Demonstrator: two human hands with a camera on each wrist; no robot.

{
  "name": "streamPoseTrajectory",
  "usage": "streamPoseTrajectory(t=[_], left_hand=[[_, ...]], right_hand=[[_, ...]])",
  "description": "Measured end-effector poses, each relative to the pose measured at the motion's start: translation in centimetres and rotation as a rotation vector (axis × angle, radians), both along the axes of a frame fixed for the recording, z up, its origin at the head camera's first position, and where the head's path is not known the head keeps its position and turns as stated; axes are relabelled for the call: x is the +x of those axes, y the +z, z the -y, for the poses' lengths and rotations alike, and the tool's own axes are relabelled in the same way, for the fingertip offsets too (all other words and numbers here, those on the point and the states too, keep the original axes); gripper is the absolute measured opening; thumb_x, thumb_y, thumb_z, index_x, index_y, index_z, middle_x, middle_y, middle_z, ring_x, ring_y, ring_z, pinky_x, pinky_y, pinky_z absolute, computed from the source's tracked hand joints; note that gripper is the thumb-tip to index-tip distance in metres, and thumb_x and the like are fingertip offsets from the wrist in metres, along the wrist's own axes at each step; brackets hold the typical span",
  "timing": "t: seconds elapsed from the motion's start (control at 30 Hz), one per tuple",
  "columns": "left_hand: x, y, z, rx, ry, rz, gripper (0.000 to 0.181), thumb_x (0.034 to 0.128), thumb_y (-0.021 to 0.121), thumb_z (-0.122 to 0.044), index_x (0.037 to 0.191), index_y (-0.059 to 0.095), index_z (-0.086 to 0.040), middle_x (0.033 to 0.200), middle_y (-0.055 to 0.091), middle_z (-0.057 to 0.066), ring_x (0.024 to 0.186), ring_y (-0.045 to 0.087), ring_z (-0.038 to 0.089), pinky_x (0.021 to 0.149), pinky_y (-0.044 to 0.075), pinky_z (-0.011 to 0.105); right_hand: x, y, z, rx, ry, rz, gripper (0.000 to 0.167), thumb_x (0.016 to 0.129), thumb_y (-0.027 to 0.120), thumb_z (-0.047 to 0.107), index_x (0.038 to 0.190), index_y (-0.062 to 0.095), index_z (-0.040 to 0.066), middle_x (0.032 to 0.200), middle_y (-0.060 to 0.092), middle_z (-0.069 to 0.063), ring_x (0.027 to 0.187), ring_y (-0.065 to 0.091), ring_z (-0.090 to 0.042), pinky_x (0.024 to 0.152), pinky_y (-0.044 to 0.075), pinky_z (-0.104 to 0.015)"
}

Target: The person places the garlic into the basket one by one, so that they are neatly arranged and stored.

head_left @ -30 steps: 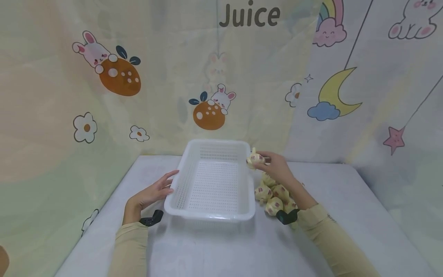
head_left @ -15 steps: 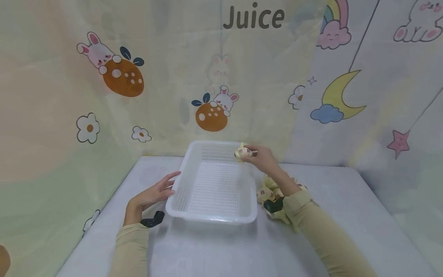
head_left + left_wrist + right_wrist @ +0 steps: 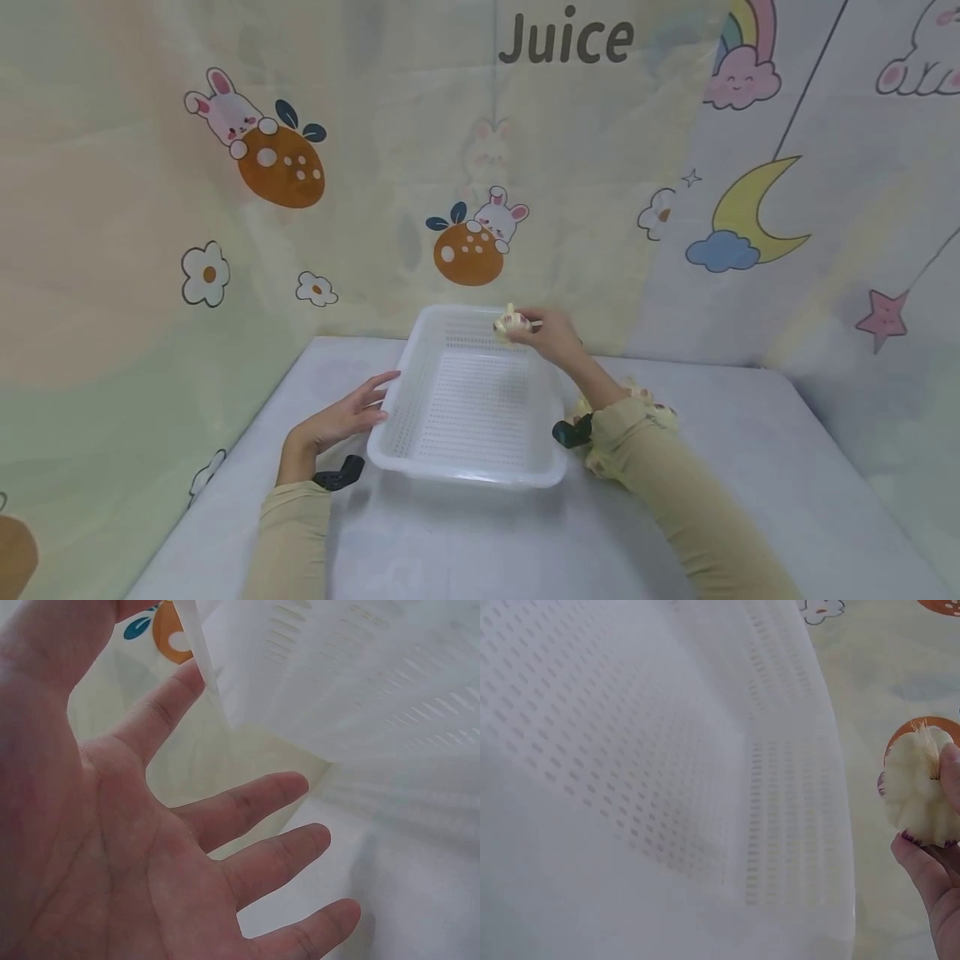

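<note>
My right hand (image 3: pixel 555 337) pinches a garlic bulb (image 3: pixel 512 323) above the far right corner of a white plastic basket (image 3: pixel 468 400). Seen from the right wrist, the bulb (image 3: pixel 921 787) is pale with purple marks and a tuft of dry roots, held between thumb and fingers. My left hand (image 3: pixel 341 421) rests at the basket's left side. In the left wrist view its fingers (image 3: pixel 247 806) are spread and nearly straight, one fingertip against the basket rim (image 3: pixel 206 652). The basket's perforated floor shows no bulbs on it.
More garlic bulbs (image 3: pixel 606 465) lie in a pile to the right of the basket, partly hidden under my right sleeve (image 3: pixel 667 475). The white table (image 3: pixel 450 542) ends at a printed cloth backdrop (image 3: pixel 375 167).
My right hand has carried the garlic bulb leftward from beside the basket's right rim to over its far corner. My left hand stays at the left side. The head view has shifted slightly.
</note>
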State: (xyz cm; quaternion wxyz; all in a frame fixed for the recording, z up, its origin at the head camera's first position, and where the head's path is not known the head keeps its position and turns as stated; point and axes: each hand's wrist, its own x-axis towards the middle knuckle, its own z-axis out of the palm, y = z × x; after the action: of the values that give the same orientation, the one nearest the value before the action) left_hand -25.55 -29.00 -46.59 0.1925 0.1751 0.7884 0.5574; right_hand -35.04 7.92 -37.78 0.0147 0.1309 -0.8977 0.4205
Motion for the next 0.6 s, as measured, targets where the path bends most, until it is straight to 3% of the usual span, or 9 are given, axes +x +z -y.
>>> streamPoseTrajectory(t=[0.33, 0.6], left_hand=[[-0.4, -0.5, 0.3, 0.035, -0.034, -0.014, 0.068, 0.0938, 0.057, -0.024, 0.148, 0.019, -0.041, 0.153, 0.027, 0.012, 0.136, 0.035, 0.034, 0.104, 0.034, 0.053], [-0.4, -0.3, 0.3, 0.037, -0.033, -0.016, 0.067, 0.0943, 0.056, -0.021, 0.147, 0.02, -0.04, 0.152, 0.029, 0.011, 0.135, 0.037, 0.033, 0.104, 0.034, 0.052]], right_hand=[[-1.3, -1.5, 1.6, -0.168, -0.02, 0.016, 0.052, 0.084, 0.073, 0.025, 0.131, 0.056, 0.011, 0.127, 0.06, -0.01, 0.108, 0.061, -0.026, 0.087, 0.052, -0.038], [-1.7, -2.9, 2.8, -0.215, -0.054, 0.042, 0.051, 0.08, 0.076, 0.026, 0.127, 0.061, 0.011, 0.127, 0.061, -0.01, 0.11, 0.062, -0.025, 0.088, 0.052, -0.035]])
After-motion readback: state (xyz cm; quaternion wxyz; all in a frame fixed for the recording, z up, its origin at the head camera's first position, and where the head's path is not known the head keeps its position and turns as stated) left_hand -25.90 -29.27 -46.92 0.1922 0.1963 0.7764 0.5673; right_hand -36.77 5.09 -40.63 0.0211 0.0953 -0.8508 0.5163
